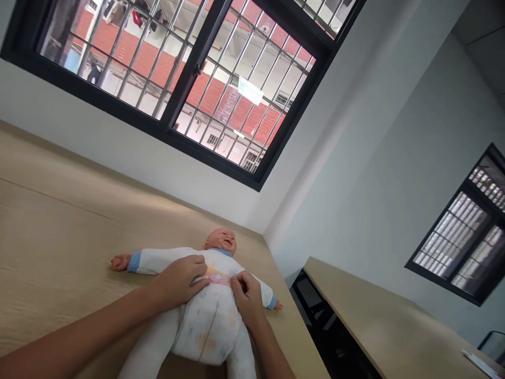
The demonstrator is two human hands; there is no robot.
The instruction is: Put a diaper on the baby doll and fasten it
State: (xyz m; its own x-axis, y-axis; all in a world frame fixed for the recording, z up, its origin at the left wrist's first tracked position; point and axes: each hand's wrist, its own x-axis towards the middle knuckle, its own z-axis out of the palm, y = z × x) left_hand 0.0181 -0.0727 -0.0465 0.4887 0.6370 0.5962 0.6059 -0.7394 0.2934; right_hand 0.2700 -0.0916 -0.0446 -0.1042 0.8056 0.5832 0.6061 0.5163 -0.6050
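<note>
A baby doll (221, 241) lies on its back on the table, arms spread wide, in a white long-sleeved top with blue cuffs and collar. Around its hips is a white printed diaper (209, 323) with a pink and yellow front band (218, 278). My left hand (185, 278) rests at the left side of the waist, its fingers bent and closed on the diaper's upper edge. On the opposite side, my right hand (248, 296) pinches the edge of the diaper between thumb and fingers. The fastening tabs are hidden by my hands.
The doll lies on a light wooden table (51, 237) set against a white wall under a barred window (169, 126). A second wooden table (366, 305) stands at the right, past a dark gap (323, 316). A white flat object (479, 363) lies on its far right.
</note>
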